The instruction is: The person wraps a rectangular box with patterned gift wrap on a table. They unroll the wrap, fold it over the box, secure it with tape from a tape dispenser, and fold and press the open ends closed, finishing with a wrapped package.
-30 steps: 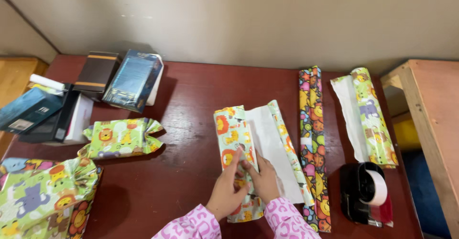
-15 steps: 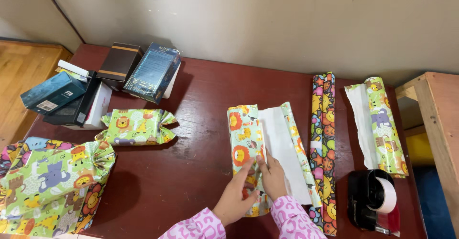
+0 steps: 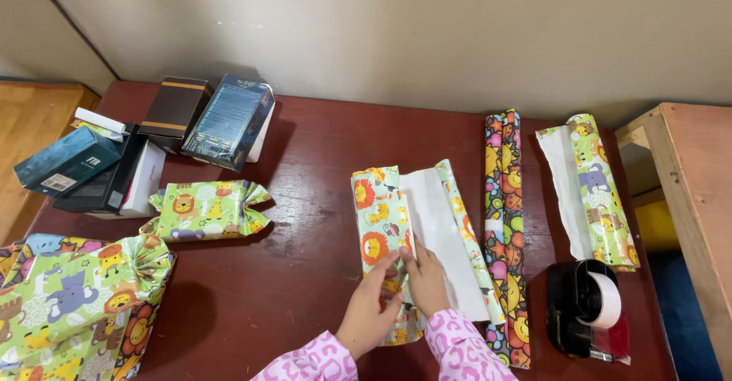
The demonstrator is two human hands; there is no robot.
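My left hand (image 3: 371, 311) and right hand (image 3: 425, 280) lie side by side on the half-wrapped parcel (image 3: 408, 236) near me at the middle of the table (image 3: 305, 198), fingers pressed together flat on its paper; a tape dispenser (image 3: 587, 312) sits to the right

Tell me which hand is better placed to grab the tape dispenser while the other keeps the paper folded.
Right, probably. The right hand rests on the folded wrapping paper on the side towards the black tape dispenser, at the table's right edge. The left hand lies farther off and would have to cross over.
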